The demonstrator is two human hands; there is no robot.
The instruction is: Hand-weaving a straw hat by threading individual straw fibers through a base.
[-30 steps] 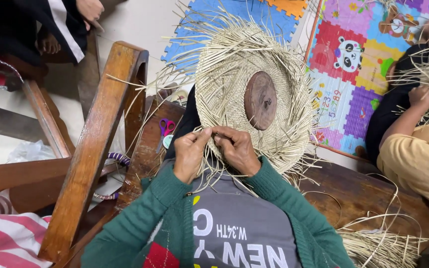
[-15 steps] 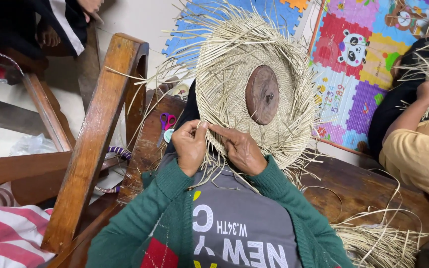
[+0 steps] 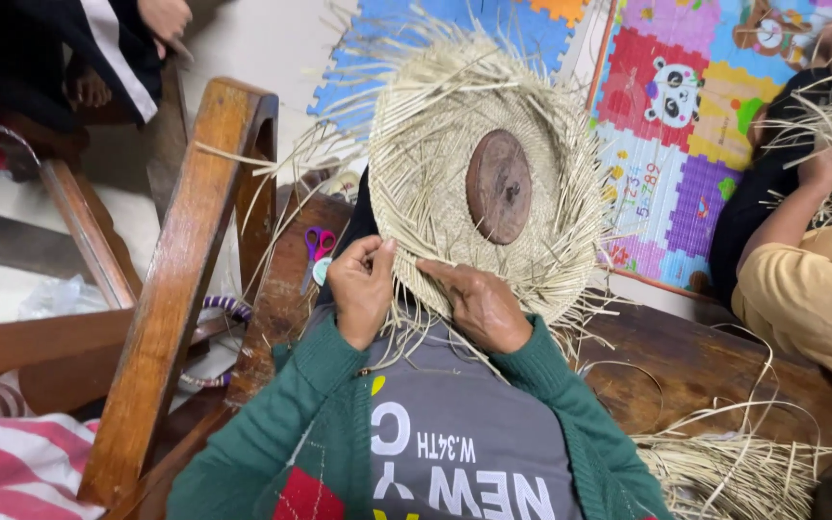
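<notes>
Both hands work the near edge of a round woven straw hat brim (image 3: 435,164). The left hand (image 3: 360,294) has its fingers pinched narrow on loose straw strands (image 3: 406,323). The right hand (image 3: 479,306) lies just beside it, fingers flat, pressing the weave. Pink-handled scissors (image 3: 317,246) lie left of the left fingers.

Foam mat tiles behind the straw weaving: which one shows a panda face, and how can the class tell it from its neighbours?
The red tile, upper right of the woven straw disc. It alone bears a black-and-white panda face; the neighbouring tiles are blue, orange, green and purple.
</notes>
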